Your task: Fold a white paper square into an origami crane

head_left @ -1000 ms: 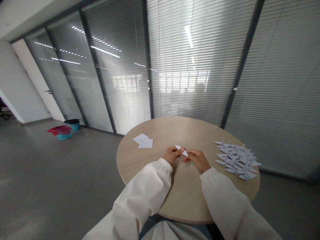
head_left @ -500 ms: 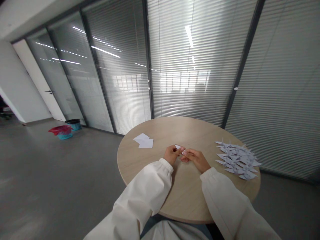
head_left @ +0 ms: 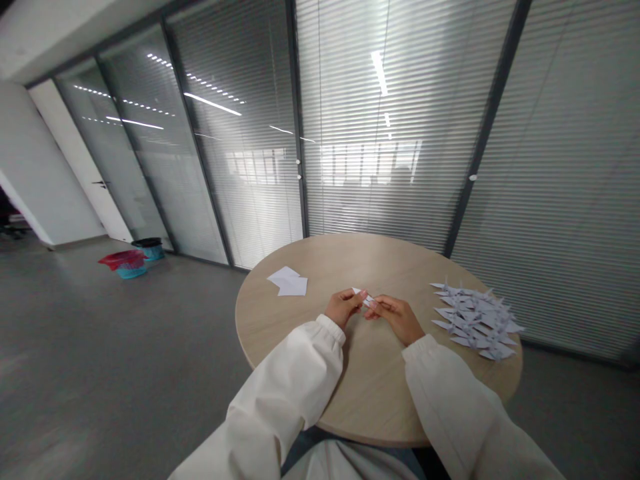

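Over the middle of the round table, a small folded piece of white paper (head_left: 369,300) is held between both hands. My left hand (head_left: 344,307) pinches its left end with thumb and fingers closed. On the other end, my right hand (head_left: 397,317) grips it with thumb and fingertips. Much of the paper is hidden by the fingers, so its folded shape is hard to make out. To the right lies a cluster of folded white paper cranes (head_left: 477,320), packed close together. Left of my hands are a few flat sheets of white paper (head_left: 293,287), partly overlapping.
The round wooden table (head_left: 370,387) stands close to a glass partition with blinds (head_left: 380,200). On the floor to the left are a blue bin with a red liner (head_left: 129,265) and a blue bin with a black liner (head_left: 151,249). A white door (head_left: 85,167) is further back.
My hands have drawn slightly apart, and more of the folded paper shows between them. The right hand's fingers have shifted a little to the right. The cranes and flat sheets stay in place.
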`<state>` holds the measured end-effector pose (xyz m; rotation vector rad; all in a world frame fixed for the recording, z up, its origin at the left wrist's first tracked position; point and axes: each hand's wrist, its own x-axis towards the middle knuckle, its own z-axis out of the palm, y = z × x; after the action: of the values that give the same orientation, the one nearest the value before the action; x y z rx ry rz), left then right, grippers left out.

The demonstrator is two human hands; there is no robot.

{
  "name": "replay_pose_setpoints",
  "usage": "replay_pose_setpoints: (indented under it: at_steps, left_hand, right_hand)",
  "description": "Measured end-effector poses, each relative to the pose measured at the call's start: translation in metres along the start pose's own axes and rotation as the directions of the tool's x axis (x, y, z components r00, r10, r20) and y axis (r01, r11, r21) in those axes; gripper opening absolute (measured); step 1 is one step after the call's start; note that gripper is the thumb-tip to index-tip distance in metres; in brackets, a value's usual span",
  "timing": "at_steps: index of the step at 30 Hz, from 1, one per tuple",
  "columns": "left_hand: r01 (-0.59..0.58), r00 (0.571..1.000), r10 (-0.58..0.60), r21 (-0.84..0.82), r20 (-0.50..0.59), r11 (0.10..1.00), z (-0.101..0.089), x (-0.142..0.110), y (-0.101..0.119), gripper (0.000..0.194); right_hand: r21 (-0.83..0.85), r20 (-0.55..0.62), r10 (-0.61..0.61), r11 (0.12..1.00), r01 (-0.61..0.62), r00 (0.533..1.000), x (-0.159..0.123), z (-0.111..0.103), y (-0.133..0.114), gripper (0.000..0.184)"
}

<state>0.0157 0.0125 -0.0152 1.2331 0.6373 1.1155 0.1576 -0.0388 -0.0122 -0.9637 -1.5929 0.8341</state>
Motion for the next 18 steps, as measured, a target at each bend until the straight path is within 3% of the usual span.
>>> replay_pose_setpoints:
  at_steps: [12,18]
  left_hand:
    - [0.193,0.967,-0.152,-0.201,0.203,0.960,-0.0042,-0.0028,-0.0052,0.030]
    - [0.244,0.928,-0.153,-0.245,0.339,0.938,-0.0068,-0.0047,-0.0089,0.028]
  right_hand:
    - [0.032,0.065,-0.034,0.999,0.032,0.997,-0.0020,-0.0008,0.0034,0.031]
    - [0.055,0.105,-0.045,0.998,0.039,0.993,-0.0034,-0.0006,0.0029,0.031]
